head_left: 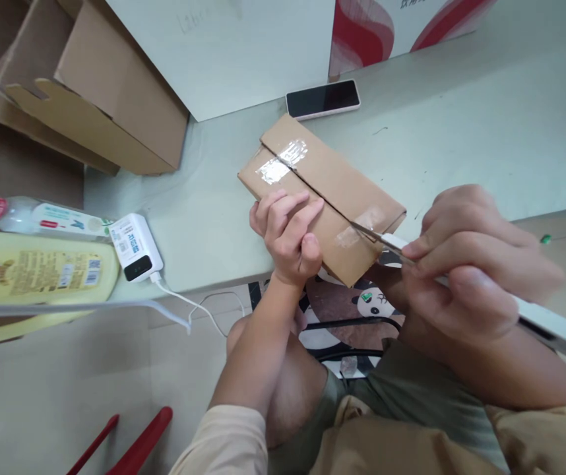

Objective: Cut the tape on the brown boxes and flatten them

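A small flat cardboard box (332, 178) lies slantwise at the table's front edge, one corner jutting past it. Shiny clear tape (283, 161) crosses the seam at its far end, and another strip of tape (361, 227) crosses it at the near right end. My left hand (290, 234) grips the box's near side, fingers curled on the lid. In my right hand (475, 260) is a utility knife (392, 243) with a pale handle, my fingers closed around it. Its blade touches the seam at the right-hand tape. Whether the tape is cut through, I cannot tell.
A black-screened phone (322, 99) lies behind the box, before a large white carton (243, 53). Open cardboard boxes (119, 86) stand at left. A power bank (136, 247) with a white cable, a plastic bottle (20, 214) and a yellow bottle (40, 270) are nearer.
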